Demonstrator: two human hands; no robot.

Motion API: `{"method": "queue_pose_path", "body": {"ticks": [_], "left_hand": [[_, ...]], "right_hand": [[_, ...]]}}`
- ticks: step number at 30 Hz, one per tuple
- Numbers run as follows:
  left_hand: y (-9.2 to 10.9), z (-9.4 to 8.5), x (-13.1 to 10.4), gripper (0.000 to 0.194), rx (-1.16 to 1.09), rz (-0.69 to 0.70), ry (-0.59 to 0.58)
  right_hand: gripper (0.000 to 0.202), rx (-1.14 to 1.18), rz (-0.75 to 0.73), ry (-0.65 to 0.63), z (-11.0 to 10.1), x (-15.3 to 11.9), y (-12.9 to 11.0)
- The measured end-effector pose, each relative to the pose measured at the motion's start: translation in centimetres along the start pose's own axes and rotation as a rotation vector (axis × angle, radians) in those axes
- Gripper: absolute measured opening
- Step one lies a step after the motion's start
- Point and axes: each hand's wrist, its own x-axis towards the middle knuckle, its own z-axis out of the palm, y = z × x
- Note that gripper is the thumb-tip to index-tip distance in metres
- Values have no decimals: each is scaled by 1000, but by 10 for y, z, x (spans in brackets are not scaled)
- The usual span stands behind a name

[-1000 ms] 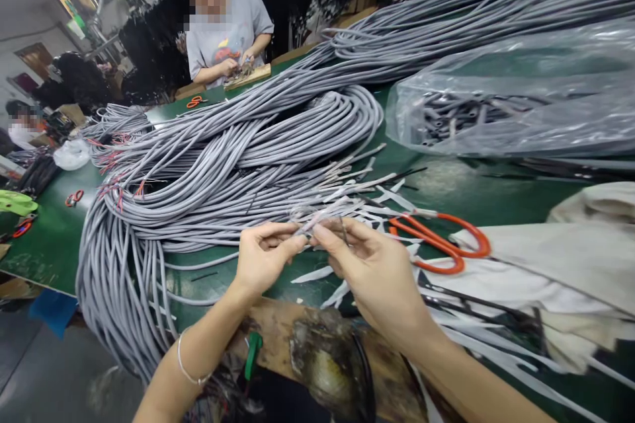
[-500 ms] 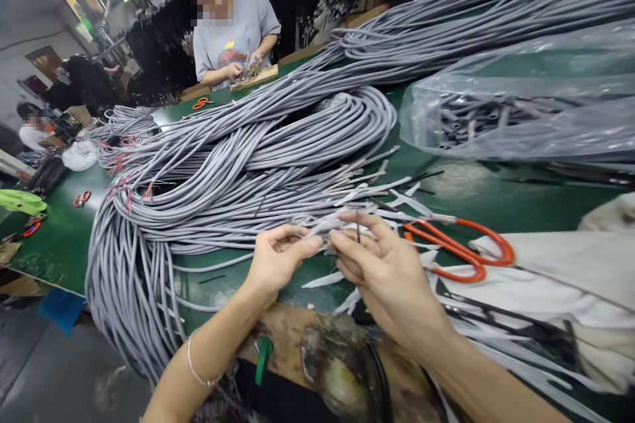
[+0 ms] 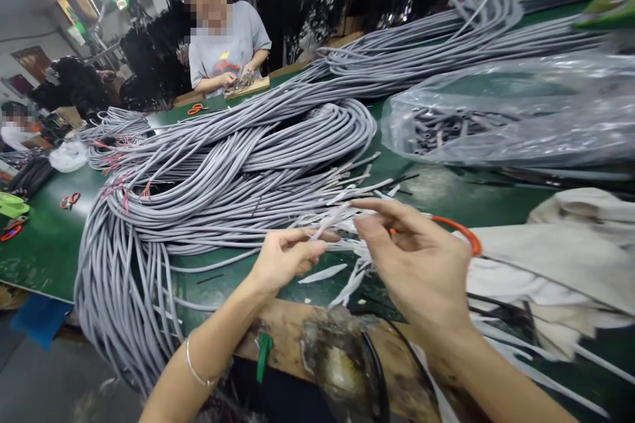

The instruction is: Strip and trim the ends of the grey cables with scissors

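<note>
My left hand (image 3: 290, 261) is closed in a pinch on the whitish stripped end of a cable (image 3: 327, 219), above the table. A pale strip or wrapping shows at that end; its details are blurred. To the right, my right hand (image 3: 421, 258) has its thumb and index finger apart, with nothing clearly held between them. Its fingertips are close to the cable end. Orange-handled scissors (image 3: 469, 232) lie behind my right hand, which hides most of them. White strips (image 3: 322, 273) are scattered on the table below the hands.
Bundles of grey cable (image 3: 297, 145) cover the green table (image 3: 421, 201). A clear plastic bag (image 3: 546, 139) of dark parts lies at right, near pale cloth (image 3: 555, 244). A stained wooden board (image 3: 282, 324) is at the near edge. Across the table, a person (image 3: 231, 46) works.
My right hand has opened and moved right, away from the cable end, now covering most of the scissors. My left hand keeps its pinch. The view has shifted slightly.
</note>
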Motion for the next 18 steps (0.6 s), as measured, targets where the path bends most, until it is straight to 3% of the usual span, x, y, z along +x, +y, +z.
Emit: {"method": "queue_pose_path", "body": {"ticks": [4,10,13,18], "left_hand": [[-4,2,1,42,55,66,-3],[1,2,1,43,79,-3,68],[2,3,1,46,118,40,118],[1,4,0,55,171,110,106]], "right_hand": [[20,90,139,25,0,4,2],[24,3,78,-90,-1,4,-1],[26,-1,24,-119,2,1,-3],[30,1,13,-151,2,0,-3]]}}
